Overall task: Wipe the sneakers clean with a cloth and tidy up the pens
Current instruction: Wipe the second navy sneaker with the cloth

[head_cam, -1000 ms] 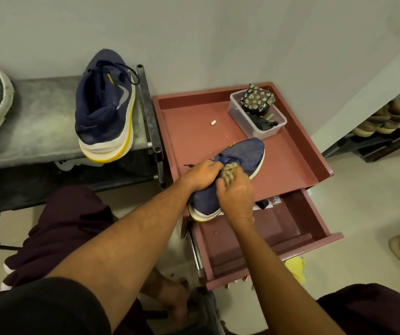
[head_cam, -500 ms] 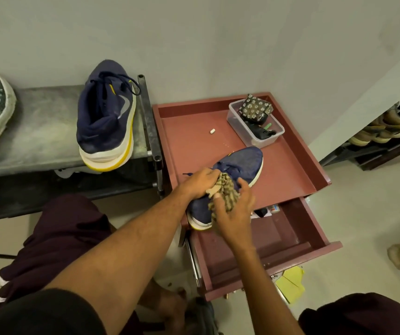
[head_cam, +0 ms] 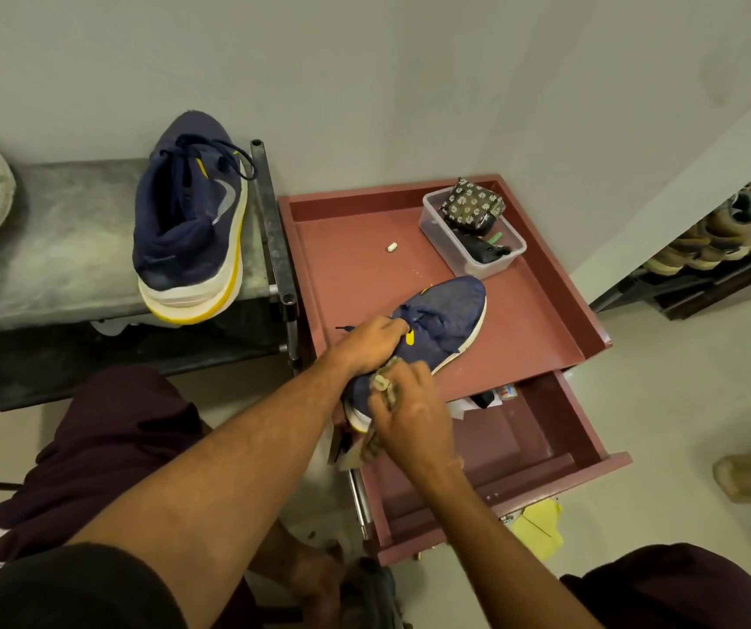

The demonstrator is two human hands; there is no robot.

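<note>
Left hand (head_cam: 371, 345) is gripping the navy sneaker (head_cam: 448, 313) at its collar on the red cabinet top (head_cam: 351, 265), while right hand (head_cam: 414, 413) is clutching the bunched cloth (head_cam: 382, 384) and pressing it against the heel end, which is overhanging the open drawer (head_cam: 591, 469).

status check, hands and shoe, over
Left hand grips sneaker on cabinet top. Right hand presses cloth on its heel. Open drawer below, nothing blocking.

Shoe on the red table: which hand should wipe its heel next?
Right. The right hand holds the cloth at the heel of the shoe; the left hand grips its top, steadying it.
</note>
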